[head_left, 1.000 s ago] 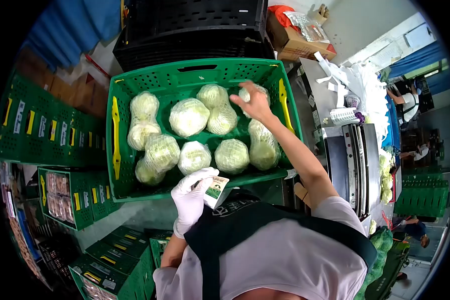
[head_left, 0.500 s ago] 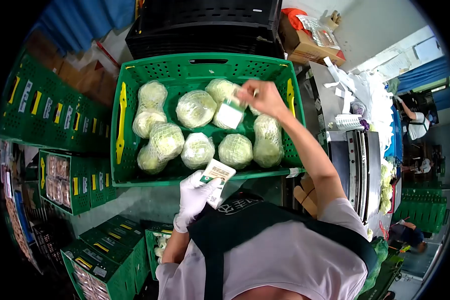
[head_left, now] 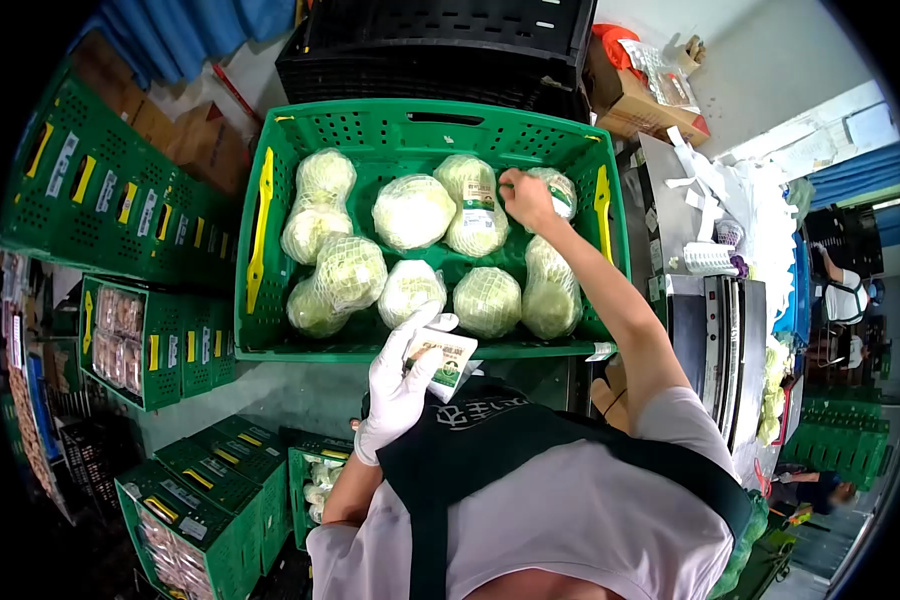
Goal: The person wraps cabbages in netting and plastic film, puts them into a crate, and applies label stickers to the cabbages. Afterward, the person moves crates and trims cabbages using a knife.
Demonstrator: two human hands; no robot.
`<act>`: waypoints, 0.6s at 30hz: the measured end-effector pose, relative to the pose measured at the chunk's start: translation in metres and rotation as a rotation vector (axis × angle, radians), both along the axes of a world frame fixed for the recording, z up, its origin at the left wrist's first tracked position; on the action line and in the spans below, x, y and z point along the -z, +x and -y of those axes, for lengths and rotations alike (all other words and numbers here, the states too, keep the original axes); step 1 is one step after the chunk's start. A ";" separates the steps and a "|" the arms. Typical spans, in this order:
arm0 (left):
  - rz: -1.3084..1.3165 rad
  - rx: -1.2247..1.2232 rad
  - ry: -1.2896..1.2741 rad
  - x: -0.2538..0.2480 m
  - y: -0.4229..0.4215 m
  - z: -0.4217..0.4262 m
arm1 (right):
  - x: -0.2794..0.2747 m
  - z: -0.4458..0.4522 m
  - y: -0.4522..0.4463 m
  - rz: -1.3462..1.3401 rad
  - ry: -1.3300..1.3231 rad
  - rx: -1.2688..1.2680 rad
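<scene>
A green crate [head_left: 370,350] with yellow side handles holds several net-wrapped cabbages [head_left: 412,212]. A printed label [head_left: 479,190] lies on an upper cabbage right of the middle, and another label [head_left: 560,188] is on the cabbage in the upper right corner. My left hand [head_left: 398,385], in a white glove, grips a small stack of labels [head_left: 446,358] at the crate's near edge. Bare, my right hand [head_left: 528,200] is between those two labelled cabbages, its fingers bent together by the first label; whether anything is in them is too small to tell.
Black crates [head_left: 440,50] are stacked beyond the green crate. Stacked green crates [head_left: 100,200] stand at the left. On the right are a metal machine [head_left: 725,350] and white bags [head_left: 760,220]. Two other people [head_left: 842,295] are at the far right.
Labels now show on two upper right cabbages. My right hand moved a label onto the first one and let it go. The stack in my left hand has tilted.
</scene>
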State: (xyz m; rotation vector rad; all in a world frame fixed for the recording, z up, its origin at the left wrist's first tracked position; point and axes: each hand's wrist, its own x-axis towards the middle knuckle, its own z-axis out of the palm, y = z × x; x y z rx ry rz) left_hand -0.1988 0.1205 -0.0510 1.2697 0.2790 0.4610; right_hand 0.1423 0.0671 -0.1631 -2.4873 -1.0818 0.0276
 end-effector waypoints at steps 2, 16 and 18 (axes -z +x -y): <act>0.013 -0.140 0.035 0.001 0.006 0.001 | -0.051 0.008 -0.048 -0.282 0.041 -0.146; -0.384 -0.061 -0.128 0.021 -0.027 -0.031 | -0.114 -0.041 -0.095 -0.580 0.257 -0.356; -0.322 -0.115 0.025 0.026 -0.038 -0.032 | -0.076 -0.075 -0.072 -0.341 0.204 -0.341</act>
